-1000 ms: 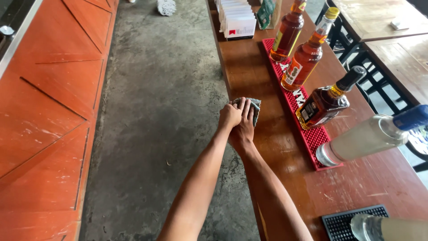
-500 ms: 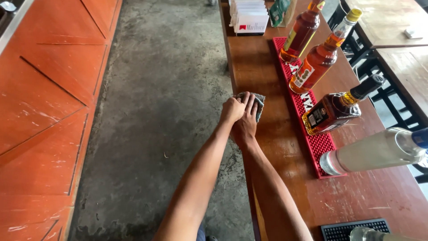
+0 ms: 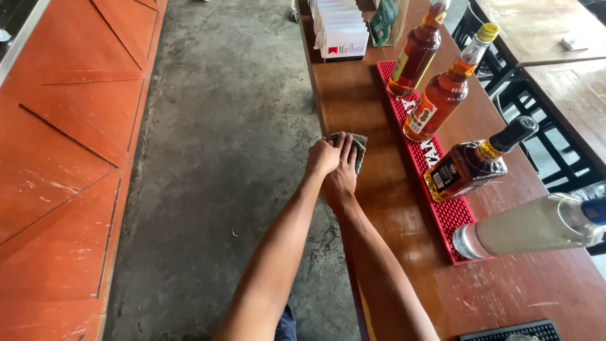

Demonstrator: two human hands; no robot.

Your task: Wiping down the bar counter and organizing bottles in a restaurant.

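A grey cloth [image 3: 355, 146] is pressed onto the wooden counter [image 3: 379, 208] at its left edge, about midway along. The right hand [image 3: 341, 173] is laid flat on the cloth with the fingers straight and close together. The left hand [image 3: 323, 156] is set just beside it, touching it, with the fingers curled over the cloth's near-left corner at the counter's edge. Only the far and right parts of the cloth are seen past the fingertips.

A red bar mat [image 3: 435, 189] is stretched along the counter to the right of the cloth. Four bottles are stood on it. The farthest bottle [image 3: 415, 57] and the next one, with a yellow cap [image 3: 445, 100], are filled high with amber liquid. A squat, black-capped bottle [image 3: 470, 164] is filled with darker brown liquid. The nearest, a clear bottle [image 3: 530, 226], is seen holding a pale, nearly colourless liquid. All four appear tilted by the camera's angle.

At the far end of the counter a stack of white boxes [image 3: 341, 28] is placed, with a green packet [image 3: 384, 19] just right of it. A concrete floor [image 3: 233, 158] is seen to the left.
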